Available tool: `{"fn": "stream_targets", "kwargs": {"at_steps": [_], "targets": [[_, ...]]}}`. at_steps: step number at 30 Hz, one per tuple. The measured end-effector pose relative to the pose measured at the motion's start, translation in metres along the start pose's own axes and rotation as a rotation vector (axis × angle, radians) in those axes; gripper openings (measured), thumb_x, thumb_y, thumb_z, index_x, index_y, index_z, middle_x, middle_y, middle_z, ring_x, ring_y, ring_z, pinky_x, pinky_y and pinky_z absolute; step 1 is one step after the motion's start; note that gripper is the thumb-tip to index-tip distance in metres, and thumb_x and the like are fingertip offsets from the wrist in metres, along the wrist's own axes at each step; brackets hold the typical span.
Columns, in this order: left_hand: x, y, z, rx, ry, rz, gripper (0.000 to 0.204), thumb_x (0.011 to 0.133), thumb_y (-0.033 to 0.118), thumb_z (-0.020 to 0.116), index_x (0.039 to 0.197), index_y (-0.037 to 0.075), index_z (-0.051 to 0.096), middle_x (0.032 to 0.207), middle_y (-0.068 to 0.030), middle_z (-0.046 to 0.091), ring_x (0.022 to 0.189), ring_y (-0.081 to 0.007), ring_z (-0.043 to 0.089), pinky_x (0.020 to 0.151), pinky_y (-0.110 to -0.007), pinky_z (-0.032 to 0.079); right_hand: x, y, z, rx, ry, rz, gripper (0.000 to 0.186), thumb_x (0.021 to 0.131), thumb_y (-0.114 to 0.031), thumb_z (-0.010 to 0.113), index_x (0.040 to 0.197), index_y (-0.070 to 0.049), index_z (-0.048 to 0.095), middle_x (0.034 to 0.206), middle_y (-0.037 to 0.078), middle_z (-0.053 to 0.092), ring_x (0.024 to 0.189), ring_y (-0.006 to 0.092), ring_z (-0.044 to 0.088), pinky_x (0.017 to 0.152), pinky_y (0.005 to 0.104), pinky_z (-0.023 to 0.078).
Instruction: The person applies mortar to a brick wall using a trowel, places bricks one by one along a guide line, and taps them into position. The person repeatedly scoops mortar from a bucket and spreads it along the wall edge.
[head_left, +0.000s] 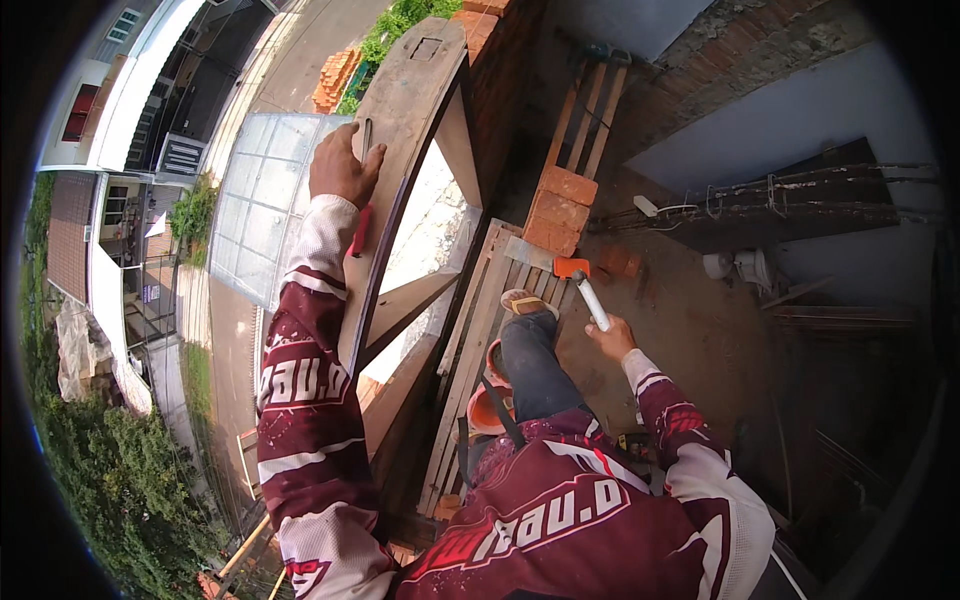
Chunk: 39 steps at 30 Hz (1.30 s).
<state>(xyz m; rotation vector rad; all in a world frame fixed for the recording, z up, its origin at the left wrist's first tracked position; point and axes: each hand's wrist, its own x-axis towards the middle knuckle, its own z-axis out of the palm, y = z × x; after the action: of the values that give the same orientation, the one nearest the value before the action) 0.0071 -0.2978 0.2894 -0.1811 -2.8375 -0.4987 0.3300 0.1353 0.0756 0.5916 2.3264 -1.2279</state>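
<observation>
My left hand point(343, 168) is on the long wooden board point(412, 65) at the building's outer edge, thumb and fingers apart. Close by its fingertips is a thin metal piece point(367, 133). A red object, perhaps a tool handle point(361, 230), shows beside my left wrist, partly hidden by the sleeve. My right hand point(612, 340) is closed around the pale handle of a hammer point(594, 303), held out over the floor on my right. The dark hammer head points away from me, in front of an orange object point(571, 267) that I cannot identify.
Orange bricks point(560, 212) are stacked on the narrow planks point(466, 345) where my sandalled foot point(525, 303) rests. Rods or cables point(820, 190) stick out on the right. Wooden braces point(410, 305) stand below the board. Beyond it, a street and a glazed roof point(265, 200) lie far below.
</observation>
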Motion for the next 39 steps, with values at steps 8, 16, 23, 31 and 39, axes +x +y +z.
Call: {"fn": "stream_targets", "kwargs": {"at_steps": [8, 16, 23, 31, 39], "targets": [[0.089, 0.000, 0.054, 0.129, -0.555, -0.387, 0.087, 0.063, 0.064, 0.080, 0.103, -0.011, 0.061, 0.091, -0.0275, 0.067, 0.085, -0.0351, 0.068, 0.076, -0.041, 0.053, 0.033, 0.093, -0.048, -0.267, -0.218, 0.803, 0.039, 0.077, -0.029, 0.077, 0.110, -0.010, 0.068, 0.099, 0.016, 0.070, 0.093, 0.0285, 0.068, 0.082, 0.0384, 0.051], [0.088, -0.011, 0.054, 0.086, -0.551, -0.414, 0.079, 0.060, 0.058, 0.086, 0.094, -0.008, 0.060, 0.083, -0.0228, 0.068, 0.075, -0.0314, 0.069, 0.069, -0.040, 0.053, 0.073, 0.097, -0.127, -0.748, -0.451, 0.683, 0.057, 0.076, -0.038, 0.076, 0.120, -0.004, 0.064, 0.112, 0.016, 0.068, 0.106, 0.0309, 0.065, 0.092, 0.0374, 0.051], [0.096, -0.006, 0.061, 0.123, -0.642, -0.498, 0.080, 0.059, 0.057, 0.086, 0.099, -0.008, 0.059, 0.088, -0.0237, 0.068, 0.082, -0.0325, 0.069, 0.074, -0.039, 0.053, 0.093, 0.019, -0.143, -0.517, -0.270, 0.479, 0.047, 0.077, -0.033, 0.076, 0.114, -0.005, 0.066, 0.109, 0.018, 0.068, 0.105, 0.0322, 0.065, 0.092, 0.0395, 0.050], [0.098, -0.013, 0.067, 0.094, -0.712, -0.567, 0.097, 0.058, 0.057, 0.087, 0.117, -0.011, 0.051, 0.107, -0.0292, 0.064, 0.100, -0.0383, 0.065, 0.087, -0.041, 0.052, 0.041, -0.023, -0.109, 0.025, -0.477, 0.611, 0.040, 0.081, -0.028, 0.076, 0.113, -0.007, 0.065, 0.085, 0.010, 0.066, 0.067, 0.0219, 0.064, 0.053, 0.0364, 0.053], [0.097, -0.001, 0.062, 0.039, -0.732, -0.639, 0.108, 0.059, 0.055, 0.088, 0.128, -0.013, 0.042, 0.119, -0.0308, 0.059, 0.113, -0.0390, 0.060, 0.097, -0.039, 0.049, 0.052, -0.053, -0.125, 0.031, -0.482, 0.505, 0.023, 0.085, -0.027, 0.071, 0.098, -0.009, 0.065, 0.071, 0.002, 0.060, 0.059, 0.0138, 0.056, 0.050, 0.0314, 0.049]]}}
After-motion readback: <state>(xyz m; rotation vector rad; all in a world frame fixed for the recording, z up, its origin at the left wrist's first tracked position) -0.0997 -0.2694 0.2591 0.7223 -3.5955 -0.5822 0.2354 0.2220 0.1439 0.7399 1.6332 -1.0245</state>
